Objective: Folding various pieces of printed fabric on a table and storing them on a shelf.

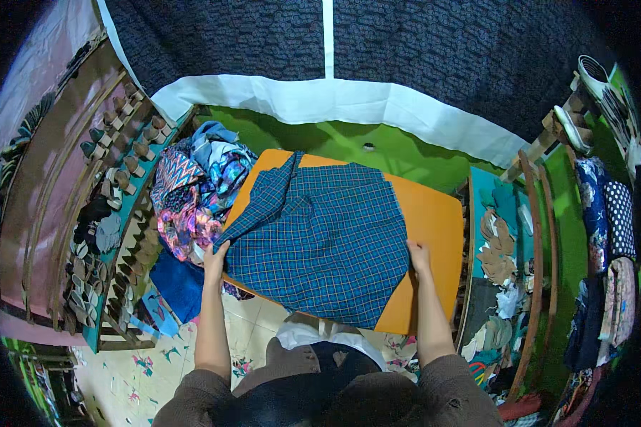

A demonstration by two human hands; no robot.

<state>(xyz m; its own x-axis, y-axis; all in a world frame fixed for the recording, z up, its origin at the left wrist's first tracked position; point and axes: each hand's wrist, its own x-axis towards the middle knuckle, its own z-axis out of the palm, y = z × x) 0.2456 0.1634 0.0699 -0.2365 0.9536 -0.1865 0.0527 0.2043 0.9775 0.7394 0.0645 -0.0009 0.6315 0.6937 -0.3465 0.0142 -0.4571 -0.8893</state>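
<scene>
A blue-green plaid cloth (327, 235) with thin light lines lies spread over an orange tabletop (434, 228). Its far left part is folded over on itself and rumpled. My left hand (215, 257) pinches the cloth's left edge near the table's left side. At the opposite edge, my right hand (419, 255) has its fingers closed on the cloth. Between my hands the cloth lies fairly flat, with a few soft creases, and its near edge reaches the table's near side.
A heap of colourful patterned fabric (192, 185) stands against the table's left. Shoe lasts and shoe parts (107, 206) fill a rack farther left. On the right, a teal shelf (484, 206) bears brown cut pieces. Fabric scraps (142, 365) litter the tiled floor.
</scene>
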